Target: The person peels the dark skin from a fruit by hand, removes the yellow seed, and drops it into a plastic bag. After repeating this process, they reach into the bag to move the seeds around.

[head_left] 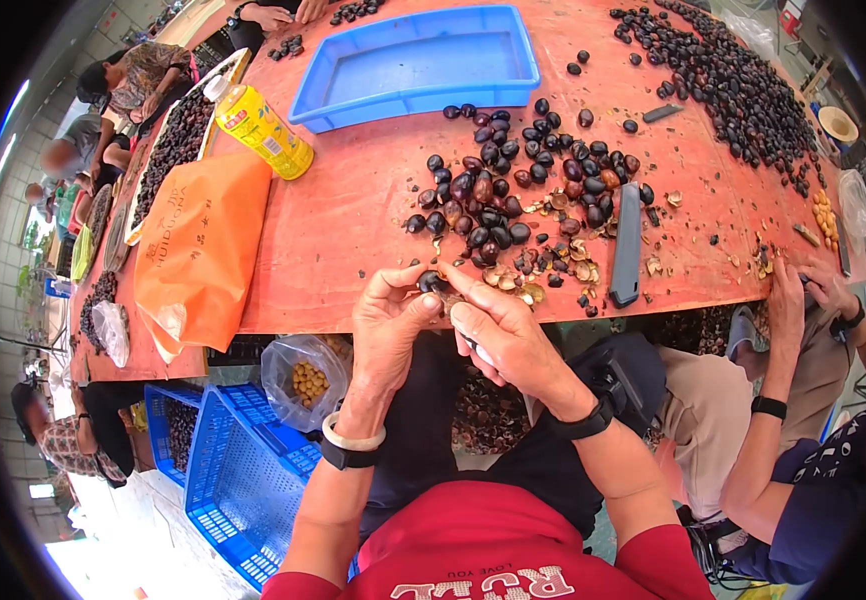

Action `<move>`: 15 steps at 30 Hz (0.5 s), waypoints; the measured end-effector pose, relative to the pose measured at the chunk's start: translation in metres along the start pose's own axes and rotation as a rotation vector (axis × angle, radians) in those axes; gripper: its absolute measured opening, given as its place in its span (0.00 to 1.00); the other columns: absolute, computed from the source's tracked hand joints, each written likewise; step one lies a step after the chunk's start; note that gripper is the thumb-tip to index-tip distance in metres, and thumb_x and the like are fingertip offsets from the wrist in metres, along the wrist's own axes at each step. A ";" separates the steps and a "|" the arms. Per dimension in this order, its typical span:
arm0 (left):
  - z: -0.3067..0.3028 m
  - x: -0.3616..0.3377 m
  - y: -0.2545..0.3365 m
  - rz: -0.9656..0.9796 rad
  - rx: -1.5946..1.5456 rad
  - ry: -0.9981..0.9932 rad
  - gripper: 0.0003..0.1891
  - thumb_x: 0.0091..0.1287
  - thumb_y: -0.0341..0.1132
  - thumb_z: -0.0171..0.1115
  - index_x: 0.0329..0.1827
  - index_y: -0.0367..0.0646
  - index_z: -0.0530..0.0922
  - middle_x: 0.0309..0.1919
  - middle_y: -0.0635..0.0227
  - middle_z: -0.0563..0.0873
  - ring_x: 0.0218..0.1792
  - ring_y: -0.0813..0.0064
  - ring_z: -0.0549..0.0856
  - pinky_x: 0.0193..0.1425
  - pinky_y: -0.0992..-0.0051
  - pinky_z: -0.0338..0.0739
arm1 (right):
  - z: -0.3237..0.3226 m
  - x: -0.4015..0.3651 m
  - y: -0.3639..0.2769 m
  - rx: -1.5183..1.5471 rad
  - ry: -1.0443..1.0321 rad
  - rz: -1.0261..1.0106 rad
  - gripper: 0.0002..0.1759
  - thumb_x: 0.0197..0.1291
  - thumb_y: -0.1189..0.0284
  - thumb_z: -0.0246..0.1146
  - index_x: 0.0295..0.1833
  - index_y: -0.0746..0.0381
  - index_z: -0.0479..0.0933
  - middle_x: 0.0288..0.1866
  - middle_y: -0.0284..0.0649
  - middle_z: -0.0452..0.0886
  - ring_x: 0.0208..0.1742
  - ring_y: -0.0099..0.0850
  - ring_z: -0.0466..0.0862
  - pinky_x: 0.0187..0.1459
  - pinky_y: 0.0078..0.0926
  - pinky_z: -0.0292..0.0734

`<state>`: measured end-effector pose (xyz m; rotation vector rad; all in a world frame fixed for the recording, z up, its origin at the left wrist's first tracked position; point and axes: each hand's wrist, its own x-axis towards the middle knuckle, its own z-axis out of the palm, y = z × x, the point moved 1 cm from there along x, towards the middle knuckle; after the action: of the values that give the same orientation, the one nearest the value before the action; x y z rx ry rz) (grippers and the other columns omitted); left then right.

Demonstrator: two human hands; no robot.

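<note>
At the table's near edge, my left hand (390, 325) pinches a glossy dark brown nut (433, 281) between thumb and fingers. My right hand (515, 335) meets it from the other side, its fingers curled around a small hand tool (475, 347) that is mostly hidden; its kind does not show. Just beyond my fingers lies a loose pile of dark nuts (488, 190). Cracked shell pieces (578, 268) are scattered to the right of it, beside a grey, bar-shaped object (627, 245).
A blue tray (418, 112) stands at the back, near a yellow bottle (263, 130) and an orange bag (201, 245). More nuts (733, 90) cover the far right. Blue crates (243, 480) and a bag of yellow kernels (306, 383) sit below left. A co-worker's hands (803, 290) work at right.
</note>
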<state>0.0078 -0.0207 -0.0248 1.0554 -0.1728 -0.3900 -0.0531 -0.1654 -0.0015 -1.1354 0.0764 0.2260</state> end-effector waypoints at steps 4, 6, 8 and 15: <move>0.004 -0.001 0.002 0.030 0.059 0.001 0.13 0.59 0.21 0.63 0.46 0.39 0.74 0.41 0.64 0.82 0.40 0.75 0.83 0.43 0.70 0.84 | -0.001 -0.002 -0.003 -0.062 -0.014 0.018 0.26 0.69 0.68 0.47 0.71 0.60 0.56 0.23 0.30 0.69 0.13 0.12 0.62 0.14 0.09 0.59; 0.006 -0.002 0.001 0.053 0.092 0.002 0.13 0.59 0.21 0.63 0.46 0.39 0.74 0.41 0.64 0.82 0.40 0.76 0.83 0.43 0.70 0.84 | 0.001 0.001 0.009 -0.105 0.029 -0.097 0.25 0.69 0.69 0.48 0.70 0.60 0.57 0.24 0.29 0.69 0.14 0.12 0.62 0.14 0.09 0.59; 0.003 -0.001 -0.002 0.066 0.128 0.036 0.13 0.59 0.21 0.62 0.47 0.38 0.74 0.41 0.64 0.82 0.39 0.77 0.82 0.43 0.72 0.84 | 0.003 0.005 0.021 -0.148 0.070 -0.214 0.25 0.69 0.70 0.49 0.70 0.61 0.59 0.24 0.29 0.69 0.14 0.11 0.62 0.15 0.09 0.58; 0.006 -0.002 -0.001 0.042 0.144 0.061 0.13 0.60 0.21 0.62 0.47 0.37 0.74 0.40 0.65 0.81 0.39 0.77 0.82 0.43 0.75 0.83 | 0.003 0.010 0.022 -0.151 0.140 -0.246 0.23 0.69 0.71 0.48 0.68 0.62 0.62 0.24 0.29 0.69 0.15 0.12 0.62 0.15 0.09 0.59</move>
<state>0.0038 -0.0246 -0.0225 1.2019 -0.1697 -0.3102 -0.0485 -0.1523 -0.0209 -1.2978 0.0436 -0.0677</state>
